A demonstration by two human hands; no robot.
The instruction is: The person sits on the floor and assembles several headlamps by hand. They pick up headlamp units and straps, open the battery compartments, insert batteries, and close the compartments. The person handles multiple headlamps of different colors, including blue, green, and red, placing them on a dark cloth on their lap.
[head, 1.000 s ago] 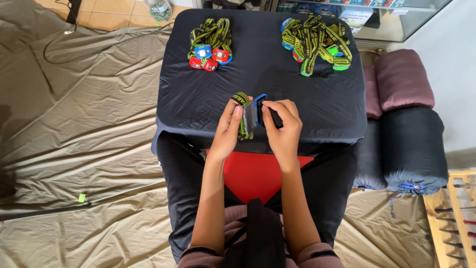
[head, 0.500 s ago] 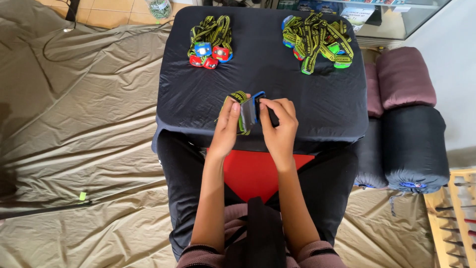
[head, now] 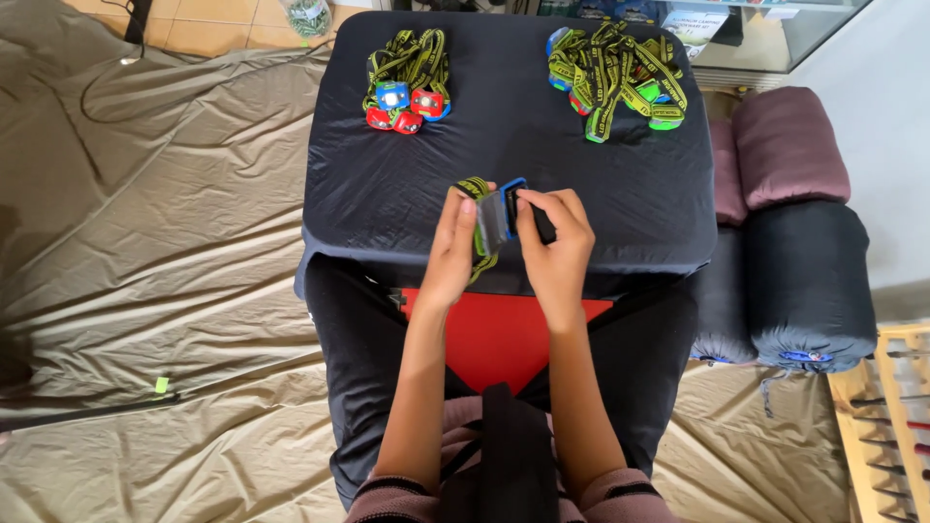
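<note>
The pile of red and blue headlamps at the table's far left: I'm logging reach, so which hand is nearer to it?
Left. The left hand sits below and slightly right of the pile of red and blue headlamps; the right hand is farther right.

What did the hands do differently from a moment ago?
Hardly anything moved. The left hand and right hand still hold the small blue headlamp with green and black strap over the near edge of the dark-cloth-covered table; the fingers only shifted slightly. Both heaps of strapped headlamps stayed put.
</note>
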